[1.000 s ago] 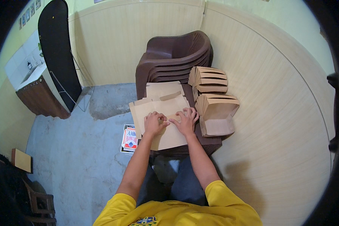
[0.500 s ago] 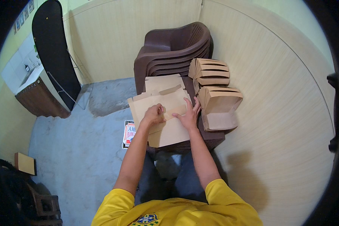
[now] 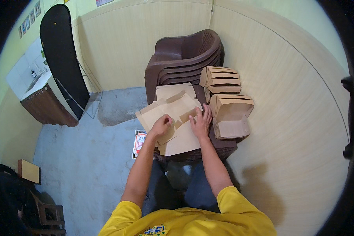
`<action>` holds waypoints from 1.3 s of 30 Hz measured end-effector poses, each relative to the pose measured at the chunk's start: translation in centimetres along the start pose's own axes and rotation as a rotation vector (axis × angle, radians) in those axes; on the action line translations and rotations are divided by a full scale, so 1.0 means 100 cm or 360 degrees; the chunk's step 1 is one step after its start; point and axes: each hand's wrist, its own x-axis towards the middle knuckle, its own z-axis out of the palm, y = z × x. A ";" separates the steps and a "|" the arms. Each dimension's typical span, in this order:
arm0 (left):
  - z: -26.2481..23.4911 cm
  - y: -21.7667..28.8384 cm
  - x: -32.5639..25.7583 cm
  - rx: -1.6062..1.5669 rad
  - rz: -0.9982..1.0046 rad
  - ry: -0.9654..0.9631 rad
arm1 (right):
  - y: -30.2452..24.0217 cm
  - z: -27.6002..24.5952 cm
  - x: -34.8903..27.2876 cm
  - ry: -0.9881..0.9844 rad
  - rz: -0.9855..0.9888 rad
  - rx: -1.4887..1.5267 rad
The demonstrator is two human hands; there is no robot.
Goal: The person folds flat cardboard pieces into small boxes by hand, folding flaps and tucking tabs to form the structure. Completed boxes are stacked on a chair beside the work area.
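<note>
A tan cardboard box blank (image 3: 181,137), partly folded, lies tilted across other flat blanks (image 3: 165,91) in front of me. My left hand (image 3: 161,126) rests over its left part, fingers curled in and closed on the cardboard near a fold; the fingertips are partly hidden. Along its right side, my right hand (image 3: 201,122) has its fingers apart, with the thumb by a raised flap (image 3: 189,114). It grips nothing that I can see. To the right of that hand stands a folded cardboard box (image 3: 233,126) with its lid up.
Several nested boxes (image 3: 224,82) sit behind the open one. Under everything is a brown surface (image 3: 224,146), with stacked brown plastic chairs (image 3: 185,53) beyond. Printed papers (image 3: 139,142) lie left of the blanks. A wood-grain wall (image 3: 291,118) bounds the right side.
The blank's flap on the right has been raised and the sheet looks more folded. My right hand has shifted slightly right and down. The whole view has shifted a little.
</note>
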 end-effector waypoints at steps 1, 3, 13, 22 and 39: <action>0.003 0.002 -0.001 0.0078 0.0066 0.0022 | -0.003 -0.007 -0.004 -0.0095 -0.0133 -0.0093; 0.007 0.010 -0.005 0.0335 0.0200 0.0055 | -0.011 -0.018 -0.006 -0.0293 -0.0407 -0.0165; 0.030 0.083 -0.055 0.1484 0.0170 0.0295 | -0.019 -0.016 -0.005 -0.0602 -0.0452 -0.0126; 0.036 0.070 -0.034 0.0946 -0.0153 0.0263 | -0.009 -0.004 -0.001 -0.0440 -0.0210 0.0212; 0.010 0.055 -0.020 0.1441 0.0389 0.0317 | -0.023 -0.005 -0.004 -0.0701 -0.0153 0.0049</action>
